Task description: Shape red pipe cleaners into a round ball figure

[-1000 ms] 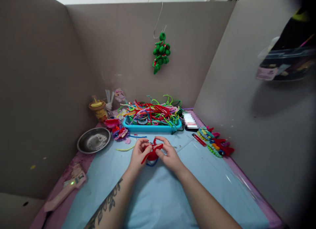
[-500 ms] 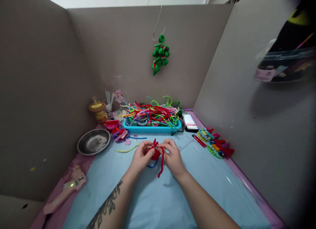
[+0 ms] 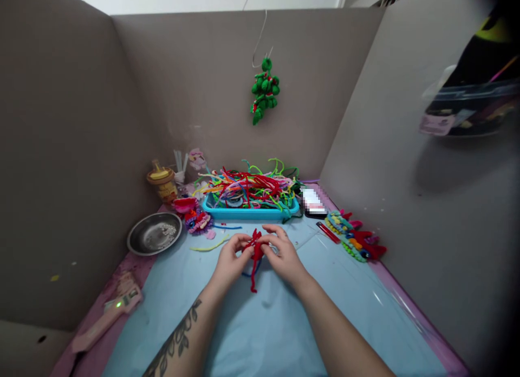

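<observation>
- Head view: both hands meet at the middle of the counter (image 3: 264, 333), over a light-blue mat.
- Left hand (image 3: 228, 259) and right hand (image 3: 285, 256) each pinch a red pipe-cleaner piece (image 3: 255, 248) from opposite sides. The fingers (image 3: 239, 240) of both hands are closed tight on it.
- The piece sits between the fingertips, raised just above the mat and in front of the blue tray (image 3: 247, 212).
- One free red end hangs straight down from the bundle, nearly to the mat. It looks loose, with nothing gripping it.
- The two-sided pinch probably keeps the small bundle from turning while the fingertips work on it.
- A blue strand (image 3: 247, 273) lies on the mat under the hands. I can't tell if it is joined to the red piece.
- The tray holds a heap of mixed pipe cleaners (image 3: 252, 184), set at the back within arm's reach.
- Left side: steel bowl (image 3: 154, 233) with small pale bits, yellow-lidded cup (image 3: 161, 182), and a pink tool with a green light (image 3: 109, 314) parked near the edge.
- Right side: a row of made-up colourful pieces (image 3: 355, 239), kept apart from the hands.
- A green pipe-cleaner ornament (image 3: 264, 90) hangs on a wire hook against the back wall.
</observation>
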The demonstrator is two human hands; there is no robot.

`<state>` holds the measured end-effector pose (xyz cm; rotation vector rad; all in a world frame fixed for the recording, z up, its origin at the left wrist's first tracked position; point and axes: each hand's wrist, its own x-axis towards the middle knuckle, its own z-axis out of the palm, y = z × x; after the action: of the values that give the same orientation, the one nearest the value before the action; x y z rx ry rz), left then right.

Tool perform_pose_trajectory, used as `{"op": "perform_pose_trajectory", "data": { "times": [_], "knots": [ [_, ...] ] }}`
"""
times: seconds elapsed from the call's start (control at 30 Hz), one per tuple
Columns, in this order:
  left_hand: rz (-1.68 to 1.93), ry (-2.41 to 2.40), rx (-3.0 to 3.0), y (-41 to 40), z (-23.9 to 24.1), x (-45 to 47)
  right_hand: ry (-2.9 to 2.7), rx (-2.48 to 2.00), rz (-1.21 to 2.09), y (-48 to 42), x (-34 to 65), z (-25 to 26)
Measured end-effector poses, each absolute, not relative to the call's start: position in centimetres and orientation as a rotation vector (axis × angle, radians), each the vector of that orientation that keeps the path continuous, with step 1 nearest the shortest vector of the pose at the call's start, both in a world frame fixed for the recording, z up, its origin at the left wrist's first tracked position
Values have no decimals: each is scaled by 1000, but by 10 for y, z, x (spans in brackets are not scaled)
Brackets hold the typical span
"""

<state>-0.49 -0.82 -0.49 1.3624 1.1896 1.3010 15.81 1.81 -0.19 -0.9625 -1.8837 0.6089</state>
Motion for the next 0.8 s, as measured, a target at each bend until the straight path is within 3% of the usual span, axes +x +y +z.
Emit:
{"op": "perform_pose_trajectory", "data": {
  "times": [0.8],
  "knots": [
    [1048,1388,1784,-11,-10,-13,-2083,-989,573,18,154,-10]
  ]
}}
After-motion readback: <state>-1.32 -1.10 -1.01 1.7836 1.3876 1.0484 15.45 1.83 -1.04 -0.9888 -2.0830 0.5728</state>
